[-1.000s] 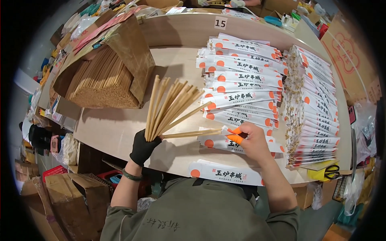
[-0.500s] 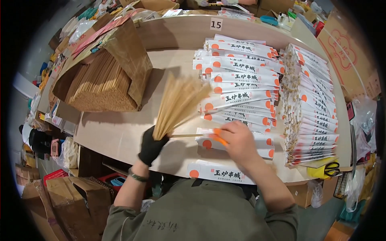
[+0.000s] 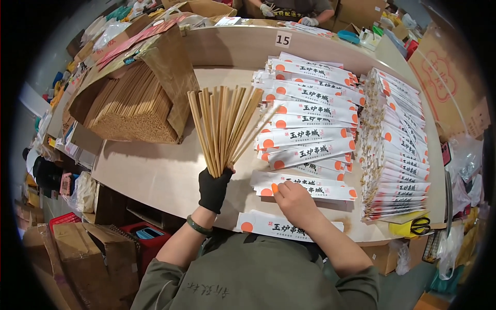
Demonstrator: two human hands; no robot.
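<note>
My left hand (image 3: pixel 214 192), in a black glove, is closed round the lower ends of a fanned bundle of wooden chopsticks (image 3: pixel 223 129). My bare right hand (image 3: pixel 298 204) has an orange finger cover on one fingertip. Its bent fingers pinch at the left part of a white paper sleeve (image 3: pixel 336 193) with dark lettering and orange dots. More sleeves lie under and around it. Beyond it rises an overlapping pile of sleeves (image 3: pixel 320 135). Another flat stack of sleeves (image 3: pixel 253 219) lies at the table's near edge, by my body.
A cardboard box (image 3: pixel 173 77) packed with chopsticks stands on the table's left. At right is a tall stack of filled sleeves (image 3: pixel 408 155); black-handled scissors (image 3: pixel 419 226) lie near its front. A raised board (image 3: pixel 232 49) edges the far side, with a co-worker's gloved hands (image 3: pixel 309 21) beyond.
The chopstick bundle has come to rest upright and fanned. My right hand has moved slightly down and left; the chopstick that stretched between my hands no longer shows. A co-worker has appeared beyond the board.
</note>
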